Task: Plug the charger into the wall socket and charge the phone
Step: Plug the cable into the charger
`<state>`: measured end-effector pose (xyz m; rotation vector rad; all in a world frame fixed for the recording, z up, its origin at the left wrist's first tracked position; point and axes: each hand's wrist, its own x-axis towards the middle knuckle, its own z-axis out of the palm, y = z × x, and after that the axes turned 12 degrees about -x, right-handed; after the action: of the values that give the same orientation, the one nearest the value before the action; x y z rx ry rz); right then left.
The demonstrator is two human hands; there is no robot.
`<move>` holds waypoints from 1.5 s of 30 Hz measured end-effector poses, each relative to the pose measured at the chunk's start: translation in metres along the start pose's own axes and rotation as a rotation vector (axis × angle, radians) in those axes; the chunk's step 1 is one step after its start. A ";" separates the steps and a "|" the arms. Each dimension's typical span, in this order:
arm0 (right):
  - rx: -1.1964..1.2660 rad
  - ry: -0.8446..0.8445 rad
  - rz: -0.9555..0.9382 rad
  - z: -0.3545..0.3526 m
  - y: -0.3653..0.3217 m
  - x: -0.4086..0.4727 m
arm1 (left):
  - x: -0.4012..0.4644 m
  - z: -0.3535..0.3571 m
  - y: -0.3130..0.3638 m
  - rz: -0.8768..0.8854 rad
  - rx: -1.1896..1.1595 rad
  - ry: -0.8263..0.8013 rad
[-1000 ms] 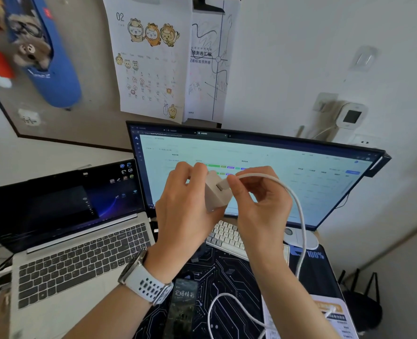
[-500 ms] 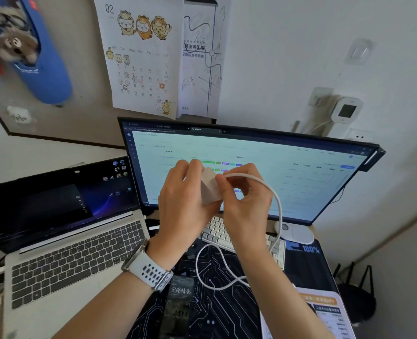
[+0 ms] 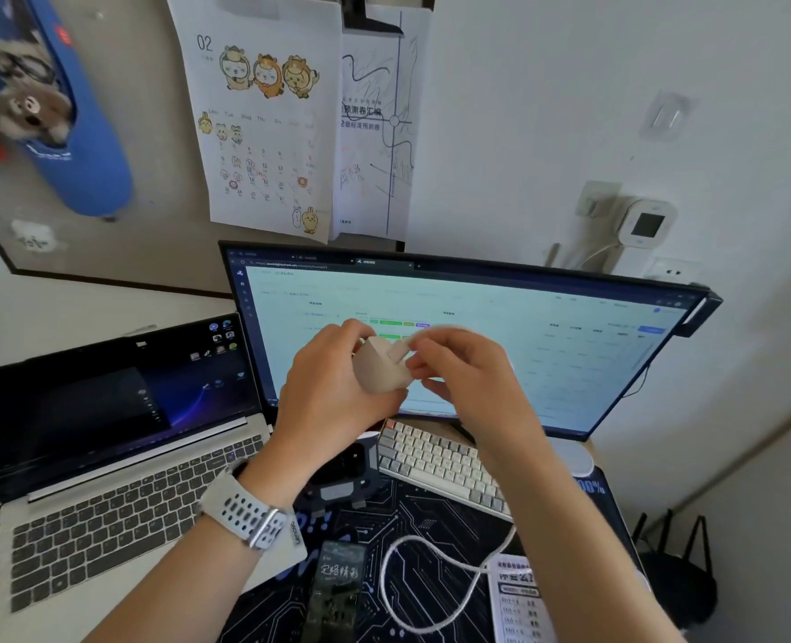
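Note:
My left hand [image 3: 333, 387] grips a white cube-shaped charger [image 3: 381, 371] in front of the monitor. At the charger's face, my right hand [image 3: 458, 368] pinches the white cable's plug. The rest of the white cable [image 3: 412, 577] lies looped on the dark desk mat below. A phone [image 3: 335, 591] lies flat on the mat near the front edge, beside my left forearm. A white wall socket [image 3: 672, 272] sits on the wall at the right, just above the monitor's top edge.
A wide monitor [image 3: 546, 345] stands behind my hands, with an open laptop [image 3: 106, 480] to its left. A white keyboard [image 3: 435, 461] lies under my right arm. A small white display unit [image 3: 645, 223] is plugged in above the socket. A printed leaflet [image 3: 519, 601] lies at the front right.
The cable loop that arched beside my right hand has dropped onto the mat. Both hands have stayed together on the charger, and the view has shifted a little.

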<state>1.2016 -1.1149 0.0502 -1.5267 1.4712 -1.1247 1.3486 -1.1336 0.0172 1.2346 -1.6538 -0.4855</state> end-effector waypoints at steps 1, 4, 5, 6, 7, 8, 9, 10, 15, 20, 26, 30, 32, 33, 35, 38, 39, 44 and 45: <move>0.019 -0.036 0.016 -0.006 -0.004 0.000 | 0.002 -0.002 0.002 -0.038 -0.072 -0.026; 0.018 -0.122 0.032 -0.022 -0.014 0.000 | 0.008 -0.011 0.007 -0.162 -0.248 -0.093; -0.014 -0.141 0.009 -0.026 -0.017 -0.002 | 0.010 -0.014 0.009 -0.202 -0.307 -0.113; -0.060 -0.141 -0.036 -0.031 -0.020 -0.004 | 0.012 -0.018 0.011 -0.243 -0.381 -0.134; -0.124 -0.109 -0.108 -0.036 -0.023 -0.005 | 0.013 -0.023 0.014 -0.280 -0.466 -0.161; -0.197 -0.057 -0.197 -0.040 -0.027 -0.005 | 0.015 -0.027 0.019 -0.317 -0.553 -0.194; -0.266 -0.012 -0.288 -0.043 -0.031 -0.006 | 0.016 -0.031 0.023 -0.349 -0.636 -0.229; -0.312 0.004 -0.364 -0.046 -0.034 -0.006 | 0.017 -0.035 0.028 -0.383 -0.709 -0.263; -0.479 -0.154 -0.560 -0.056 -0.042 -0.002 | 0.023 -0.039 0.041 -0.507 -0.913 -0.382; -0.554 -0.243 -0.601 -0.060 -0.033 0.004 | 0.026 -0.031 0.052 -0.544 -0.966 -0.442; -0.214 -0.218 -0.520 -0.085 -0.013 0.008 | 0.028 -0.015 0.065 -0.566 -1.029 -0.566; 0.128 -0.097 -0.486 -0.114 0.000 0.007 | 0.030 0.003 0.085 -0.417 -1.172 -0.659; 0.183 -0.048 -0.490 -0.130 0.000 0.008 | 0.030 0.020 0.100 -0.281 -1.144 -0.655; 0.212 -0.040 -0.499 -0.139 -0.002 0.008 | 0.030 0.030 0.109 -0.198 -1.080 -0.621; 0.268 -0.036 -0.524 -0.159 -0.007 0.007 | 0.033 0.049 0.127 -0.031 -0.923 -0.521; 0.266 0.008 -0.546 -0.185 -0.013 0.006 | 0.040 0.074 0.155 0.177 -0.798 -0.379; 0.250 0.019 -0.546 -0.193 -0.014 0.007 | 0.042 0.081 0.164 0.223 -0.780 -0.331; 0.290 0.043 -0.563 -0.219 -0.034 0.015 | 0.062 0.101 0.198 0.409 -0.693 -0.139; 0.292 0.049 -0.573 -0.224 -0.042 0.018 | 0.068 0.101 0.203 0.433 -0.683 -0.111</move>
<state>1.0075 -1.1132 0.1701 -1.7615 0.8553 -1.6323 1.1597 -1.1349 0.1601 0.3442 -1.5890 -0.7668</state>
